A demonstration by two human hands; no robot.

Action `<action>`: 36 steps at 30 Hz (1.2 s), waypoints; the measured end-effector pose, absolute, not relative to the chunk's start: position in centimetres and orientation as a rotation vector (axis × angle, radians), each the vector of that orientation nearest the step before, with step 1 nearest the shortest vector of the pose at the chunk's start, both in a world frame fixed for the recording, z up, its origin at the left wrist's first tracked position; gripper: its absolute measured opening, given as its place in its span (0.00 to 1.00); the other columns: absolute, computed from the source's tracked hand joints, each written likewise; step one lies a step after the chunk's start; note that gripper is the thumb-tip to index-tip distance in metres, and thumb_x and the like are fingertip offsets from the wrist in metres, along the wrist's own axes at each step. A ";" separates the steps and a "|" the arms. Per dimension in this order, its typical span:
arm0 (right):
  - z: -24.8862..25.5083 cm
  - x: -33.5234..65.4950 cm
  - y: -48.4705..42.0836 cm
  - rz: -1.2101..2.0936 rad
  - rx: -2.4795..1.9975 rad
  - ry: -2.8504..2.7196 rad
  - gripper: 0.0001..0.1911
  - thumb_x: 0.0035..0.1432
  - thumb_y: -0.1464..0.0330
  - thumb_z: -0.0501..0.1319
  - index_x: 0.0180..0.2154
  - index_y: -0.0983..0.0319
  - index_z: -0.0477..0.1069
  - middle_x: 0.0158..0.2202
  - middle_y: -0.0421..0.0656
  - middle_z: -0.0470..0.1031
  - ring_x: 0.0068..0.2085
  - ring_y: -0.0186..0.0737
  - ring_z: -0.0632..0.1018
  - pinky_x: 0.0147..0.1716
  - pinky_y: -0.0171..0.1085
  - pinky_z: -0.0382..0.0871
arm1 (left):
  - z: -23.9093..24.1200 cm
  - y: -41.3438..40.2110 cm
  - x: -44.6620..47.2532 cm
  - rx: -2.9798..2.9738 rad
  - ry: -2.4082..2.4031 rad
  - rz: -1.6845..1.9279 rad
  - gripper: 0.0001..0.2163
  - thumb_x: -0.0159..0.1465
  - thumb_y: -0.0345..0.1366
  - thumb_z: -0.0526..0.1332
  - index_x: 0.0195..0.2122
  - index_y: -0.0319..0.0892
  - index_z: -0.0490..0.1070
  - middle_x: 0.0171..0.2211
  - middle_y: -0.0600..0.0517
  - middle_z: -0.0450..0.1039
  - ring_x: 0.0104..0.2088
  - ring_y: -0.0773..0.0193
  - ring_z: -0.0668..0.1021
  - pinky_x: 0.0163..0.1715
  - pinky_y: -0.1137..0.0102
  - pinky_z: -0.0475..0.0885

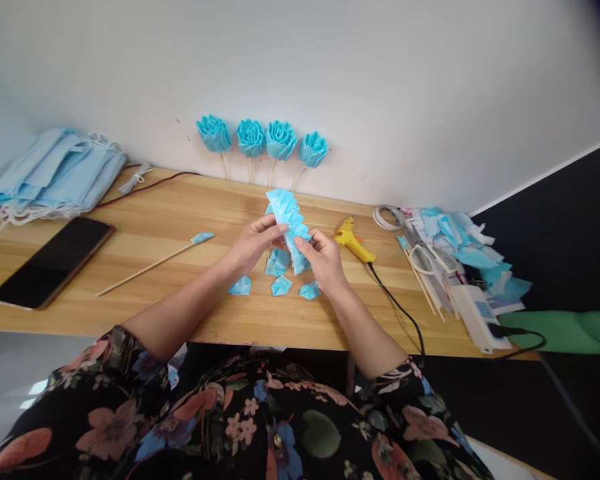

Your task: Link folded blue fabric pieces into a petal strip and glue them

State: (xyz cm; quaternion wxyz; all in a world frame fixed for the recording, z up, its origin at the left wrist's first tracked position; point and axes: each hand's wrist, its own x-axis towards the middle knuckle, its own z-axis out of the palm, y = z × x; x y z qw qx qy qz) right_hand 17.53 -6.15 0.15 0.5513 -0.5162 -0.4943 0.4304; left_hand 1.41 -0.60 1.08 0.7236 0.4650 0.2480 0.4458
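Note:
A strip of overlapping blue folded petals is held up between my hands, its pointed edge facing right. My left hand pinches its left side, thumb in front. Lower on the strip, my right hand grips the right part between thumb and fingers. Beneath them on the table lie several loose folded blue pieces, among them one petal in the middle, another petal to the right and one petal to the left. A thin wooden stick with a blue tip lies left of my hands.
Several blue flowers on sticks lean against the wall. A yellow glue gun with a black cord lies right. Face masks and a phone are at left. Scissors, tape, blue scraps and a power strip crowd the right.

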 end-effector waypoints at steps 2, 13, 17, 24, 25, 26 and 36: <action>0.0 17.6 -6.3 1.015 -1.209 -1.184 0.22 0.52 0.49 0.70 0.28 0.59 0.69 0.24 0.35 0.66 0.25 0.32 0.63 0.24 0.33 0.60 | 1.1 -0.4 1.3 1.013 0.569 1.003 0.16 0.57 0.48 0.72 0.32 0.40 0.75 0.27 0.53 0.73 0.29 0.67 0.75 0.34 0.70 0.72; 0.4 17.5 -6.4 1.028 -1.203 -1.124 0.26 0.52 0.44 0.68 0.41 0.58 0.77 0.34 0.41 0.78 0.37 0.40 0.76 0.37 0.36 0.72 | 0.8 0.1 1.1 1.022 0.620 1.048 0.15 0.60 0.45 0.70 0.25 0.39 0.73 0.24 0.53 0.71 0.26 0.69 0.72 0.32 0.71 0.69; 0.6 17.4 -6.5 1.085 -1.244 -1.196 0.25 0.51 0.44 0.68 0.37 0.59 0.77 0.31 0.40 0.75 0.31 0.37 0.72 0.32 0.35 0.69 | 0.6 -0.1 1.3 1.060 0.596 1.000 0.14 0.58 0.45 0.72 0.26 0.39 0.74 0.23 0.54 0.70 0.25 0.70 0.71 0.29 0.72 0.67; 0.0 17.5 -6.7 1.058 -1.285 -1.239 0.23 0.55 0.48 0.66 0.28 0.61 0.70 0.23 0.35 0.61 0.24 0.30 0.59 0.23 0.33 0.54 | 0.9 0.0 1.2 1.055 0.561 1.052 0.20 0.60 0.52 0.69 0.24 0.40 0.71 0.22 0.54 0.69 0.25 0.70 0.71 0.30 0.71 0.67; 0.0 17.5 -6.7 1.059 -1.286 -1.251 0.23 0.55 0.48 0.66 0.27 0.61 0.70 0.22 0.35 0.61 0.24 0.30 0.59 0.23 0.33 0.54 | 0.9 0.0 1.1 1.052 0.566 1.063 0.20 0.60 0.51 0.69 0.23 0.40 0.71 0.22 0.54 0.69 0.25 0.70 0.71 0.30 0.72 0.67; 0.0 17.5 -6.8 1.063 -1.286 -1.261 0.23 0.55 0.47 0.66 0.27 0.61 0.69 0.22 0.35 0.60 0.24 0.30 0.59 0.23 0.33 0.53 | 1.0 0.0 1.1 1.049 0.576 1.073 0.19 0.60 0.49 0.70 0.23 0.40 0.71 0.21 0.54 0.69 0.24 0.70 0.71 0.30 0.72 0.67; 0.4 17.1 -6.9 1.001 -1.293 -1.299 0.30 0.58 0.43 0.62 0.21 0.59 0.57 0.21 0.36 0.55 0.26 0.32 0.58 0.25 0.35 0.53 | 1.3 0.0 1.1 0.951 0.599 1.102 0.15 0.63 0.46 0.68 0.28 0.39 0.75 0.23 0.53 0.70 0.24 0.69 0.71 0.28 0.72 0.67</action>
